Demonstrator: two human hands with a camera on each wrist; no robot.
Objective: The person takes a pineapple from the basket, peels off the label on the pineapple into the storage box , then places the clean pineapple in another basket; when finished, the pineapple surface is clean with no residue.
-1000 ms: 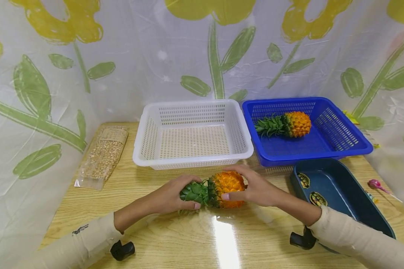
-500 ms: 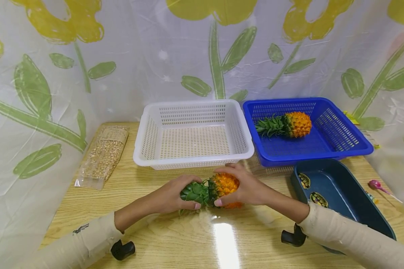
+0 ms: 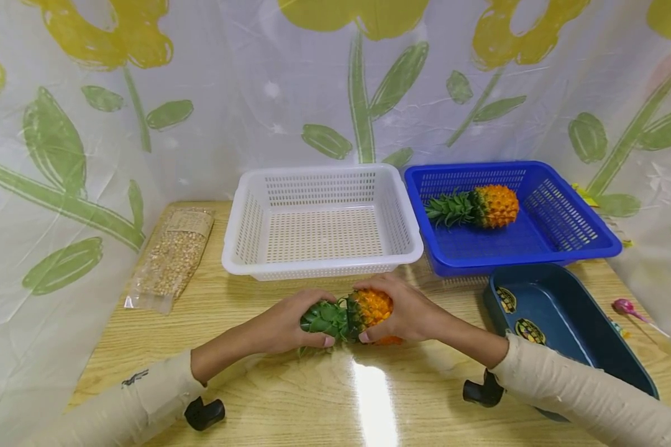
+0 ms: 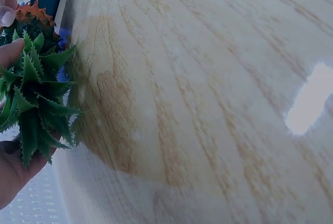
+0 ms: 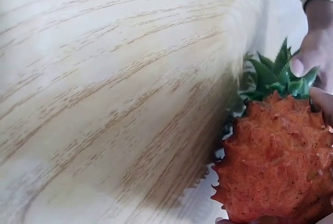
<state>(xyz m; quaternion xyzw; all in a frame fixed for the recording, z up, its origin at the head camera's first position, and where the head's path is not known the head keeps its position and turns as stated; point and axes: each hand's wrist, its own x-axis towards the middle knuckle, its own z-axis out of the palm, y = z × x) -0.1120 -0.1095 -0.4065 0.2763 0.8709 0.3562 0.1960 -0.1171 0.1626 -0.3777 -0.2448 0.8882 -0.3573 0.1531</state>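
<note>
A small pineapple [image 3: 372, 308] lies on its side on the wooden table in front of the white basket, its green leafy crown [image 3: 325, 319] toward the left. My left hand [image 3: 286, 324] grips the crown, thumb on the near side and fingers on the far side. Round the orange body curls my right hand [image 3: 409, 309], thumb in front and fingers behind. In the left wrist view the spiky leaves [image 4: 37, 96] show between thumb and fingers. The right wrist view shows the bumpy orange body [image 5: 281, 156] close up, its base partly out of frame.
A white basket [image 3: 323, 268] stands behind the hands. Right of it, a blue basket [image 3: 514, 256] holds another pineapple [image 3: 494, 206]. A dark teal tray [image 3: 581, 329] sits by the right forearm. At left lies a bag of kernels [image 3: 173, 254]; a wrapped lollipop [image 3: 624, 306] lies far right.
My right hand has slid left along the pineapple's body, closer to the crown, and now covers more of it. The left hand keeps its place on the crown.
</note>
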